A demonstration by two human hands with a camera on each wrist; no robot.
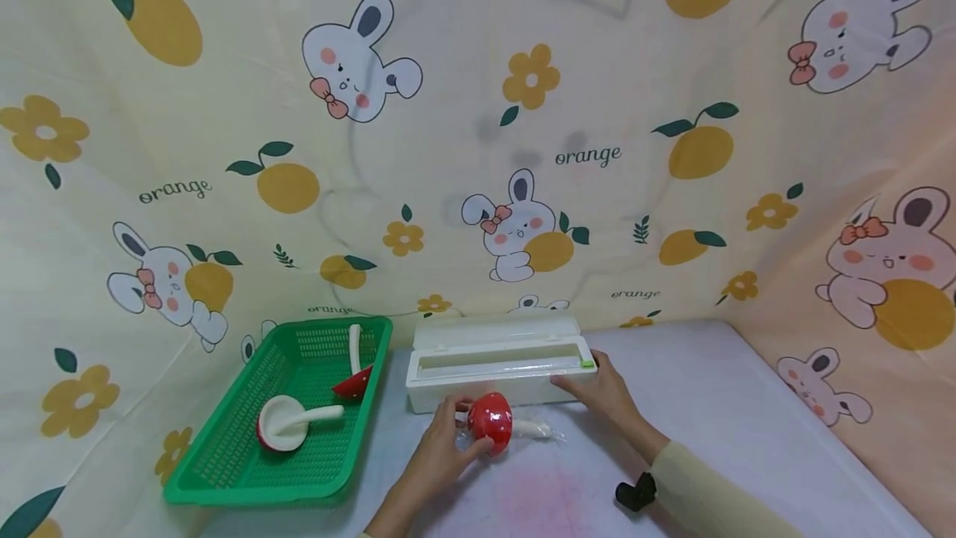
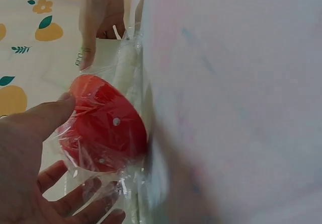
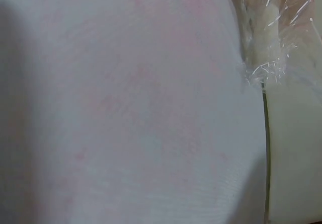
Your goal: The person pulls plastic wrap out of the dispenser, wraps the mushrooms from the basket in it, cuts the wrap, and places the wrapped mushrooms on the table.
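In the head view my left hand (image 1: 444, 448) holds the bowl of a red ladle (image 1: 490, 423) with white dots, thumb on one side and fingers on the other. The ladle is wrapped in clear cling film, which bunches around its white handle (image 1: 532, 429) pointing right. The left wrist view shows the thumb against the red bowl (image 2: 108, 126) and the fingers (image 2: 80, 196) at the loose film. My right hand (image 1: 607, 388) grips the right end of a white cling film dispenser (image 1: 485, 393), thumb on its front. Its lid (image 1: 496, 327) stands raised at the back.
A green basket (image 1: 257, 488) stands at the left, with two more red ladles inside, one with its white inside (image 1: 284, 423) up and another (image 1: 353, 384) leaning by the wall. A patterned cloth (image 1: 448, 131) hangs behind the white tabletop (image 1: 695, 405). A pink stain marks the front.
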